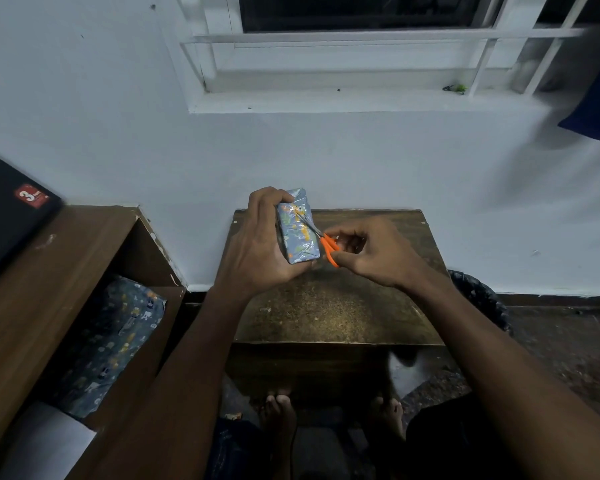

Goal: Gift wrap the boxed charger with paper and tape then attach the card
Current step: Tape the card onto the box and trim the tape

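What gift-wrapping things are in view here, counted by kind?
Wrapped box, held in the left hand: 1
Orange-handled scissors, gripped by the right hand: 1
Patterned wrapping paper on the side shelf: 1
Total: 3

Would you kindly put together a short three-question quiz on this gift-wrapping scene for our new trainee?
1. True or false: the left hand holds the wrapped box above the small table.
2. What does the right hand hold? A) tape roll B) orange-handled scissors C) card
3. Where does the spare patterned wrapping paper lie?

Key
1. True.
2. B; the blades point at the box's top face.
3. In the open wooden compartment on the person's left.
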The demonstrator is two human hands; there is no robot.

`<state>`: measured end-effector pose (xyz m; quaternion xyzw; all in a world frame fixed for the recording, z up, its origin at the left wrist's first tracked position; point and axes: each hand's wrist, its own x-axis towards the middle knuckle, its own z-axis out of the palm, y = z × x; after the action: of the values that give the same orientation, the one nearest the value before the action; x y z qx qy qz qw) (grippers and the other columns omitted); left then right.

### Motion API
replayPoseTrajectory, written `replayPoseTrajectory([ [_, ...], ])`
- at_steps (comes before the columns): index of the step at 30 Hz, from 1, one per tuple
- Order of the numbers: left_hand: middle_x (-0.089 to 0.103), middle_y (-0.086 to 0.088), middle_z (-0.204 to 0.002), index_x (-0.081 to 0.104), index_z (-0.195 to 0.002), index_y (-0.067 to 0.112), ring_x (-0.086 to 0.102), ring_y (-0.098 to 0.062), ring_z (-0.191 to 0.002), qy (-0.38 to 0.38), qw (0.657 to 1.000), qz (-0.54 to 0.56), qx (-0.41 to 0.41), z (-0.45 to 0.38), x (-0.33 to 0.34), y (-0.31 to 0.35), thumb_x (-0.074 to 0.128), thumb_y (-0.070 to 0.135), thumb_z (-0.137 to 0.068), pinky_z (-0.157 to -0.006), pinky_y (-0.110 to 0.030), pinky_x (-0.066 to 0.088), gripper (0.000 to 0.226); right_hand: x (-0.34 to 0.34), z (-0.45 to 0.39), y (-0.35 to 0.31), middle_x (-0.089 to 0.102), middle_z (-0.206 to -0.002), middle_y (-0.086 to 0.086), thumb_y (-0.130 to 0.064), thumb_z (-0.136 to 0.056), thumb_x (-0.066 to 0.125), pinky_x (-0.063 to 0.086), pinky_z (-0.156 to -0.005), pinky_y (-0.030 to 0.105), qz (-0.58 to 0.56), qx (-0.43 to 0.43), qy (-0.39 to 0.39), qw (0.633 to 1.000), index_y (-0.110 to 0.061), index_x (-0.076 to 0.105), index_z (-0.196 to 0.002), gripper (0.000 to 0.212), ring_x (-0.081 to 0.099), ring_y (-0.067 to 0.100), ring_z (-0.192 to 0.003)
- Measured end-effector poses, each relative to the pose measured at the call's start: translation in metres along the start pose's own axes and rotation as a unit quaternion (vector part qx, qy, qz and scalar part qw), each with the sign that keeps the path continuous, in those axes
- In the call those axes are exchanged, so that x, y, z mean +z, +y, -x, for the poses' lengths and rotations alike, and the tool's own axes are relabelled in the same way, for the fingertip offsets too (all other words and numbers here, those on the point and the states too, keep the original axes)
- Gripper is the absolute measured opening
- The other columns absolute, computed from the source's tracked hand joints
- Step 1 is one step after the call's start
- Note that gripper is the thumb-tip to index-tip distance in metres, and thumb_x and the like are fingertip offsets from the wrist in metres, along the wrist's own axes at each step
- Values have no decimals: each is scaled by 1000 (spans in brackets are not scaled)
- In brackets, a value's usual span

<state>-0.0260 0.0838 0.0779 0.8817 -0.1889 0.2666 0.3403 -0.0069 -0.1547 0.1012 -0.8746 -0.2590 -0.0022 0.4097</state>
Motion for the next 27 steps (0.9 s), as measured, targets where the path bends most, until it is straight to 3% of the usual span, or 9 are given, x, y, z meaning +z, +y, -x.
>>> replayPoseTrajectory([
  [6,42,1,-139,44,-140,15,58,-16,-116,3,1000,18,-3,0,2,-2,101,43,-64,-82,-36,59,100,2,0,0,71,-82,-7,-15,-79,82,55,-68,38,16,-15,27,999,-24,76,-108,31,66,14,-74],
  [10,42,0,-138,44,-140,14,57,-14,-114,4,1000,13,-4,0,3,-2,101,43,-64,-80,-33,58,99,3,-1,-1,72,-78,-3,-8,-82,82,50,-64,26,-34,-1,2,999,-22,78,-104,26,64,14,-69],
  [14,43,-2,-137,46,-139,16,57,-16,-118,4,1000,-2,2,0,4,-1,100,42,-64,-75,-42,60,96,-1,0,-4,71,-73,-3,-4,-86,80,47,-61,19,-107,21,-21,994,-18,79,-99,18,61,8,-65],
  [20,43,-3,-137,44,-140,15,56,-14,-119,20,1000,-7,-7,-1,4,2,100,44,-65,-77,-36,60,98,4,0,-11,67,-74,-16,-22,-81,80,40,-61,14,94,4,52,994,-27,78,-105,25,62,-2,-68],
  [23,43,-2,-137,45,-140,14,56,-13,-119,25,1000,-12,-14,-1,4,1,99,45,-65,-77,-35,60,98,3,0,-12,66,-71,-18,-32,-82,77,39,-61,11,130,-4,71,989,-30,78,-101,20,61,-4,-67],
  [27,44,-2,-136,44,-139,16,56,-13,-117,23,1000,-13,-13,-2,5,2,98,45,-65,-73,-33,59,97,2,-1,-14,67,-74,-16,-32,-80,76,46,-63,21,154,-9,97,983,-28,78,-98,18,61,3,-66],
])
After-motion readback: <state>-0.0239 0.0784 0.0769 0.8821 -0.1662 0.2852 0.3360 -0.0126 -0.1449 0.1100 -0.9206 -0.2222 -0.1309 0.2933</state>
